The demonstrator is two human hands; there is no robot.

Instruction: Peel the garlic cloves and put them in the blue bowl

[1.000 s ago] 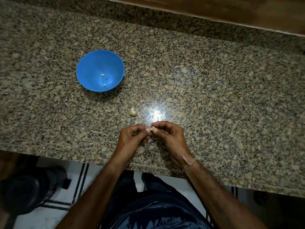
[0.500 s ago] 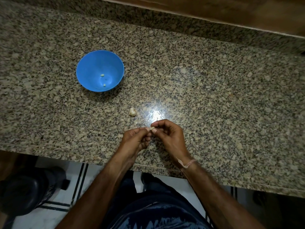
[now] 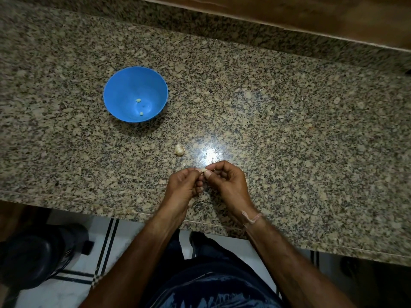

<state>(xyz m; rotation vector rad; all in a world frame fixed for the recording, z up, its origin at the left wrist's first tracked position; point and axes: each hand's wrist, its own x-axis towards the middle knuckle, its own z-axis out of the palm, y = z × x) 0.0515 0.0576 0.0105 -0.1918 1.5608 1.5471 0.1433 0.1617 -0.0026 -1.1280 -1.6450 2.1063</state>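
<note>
Over the granite counter (image 3: 289, 130), left hand (image 3: 183, 185) and right hand (image 3: 226, 182) pinch one garlic clove (image 3: 202, 170).

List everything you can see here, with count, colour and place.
countertop: one, speckled granite, fills most of the view
blue bowl: one, blue, on the countertop, left of centre
peeled cloves: two, pale yellow, apart inside the bowl
garlic piece: one, off-white, on the countertop, nearer than the bowl and to its right
pinched clove: one, pale, just nearer than the garlic piece
wooden surface: one, brown, along the far edge
black object: one, black, below the countertop, lower left; unidentifiable
wrist thread: one, pinkish, right wrist
left hand: one, pinching the clove
right hand: one, pinching the clove
</note>
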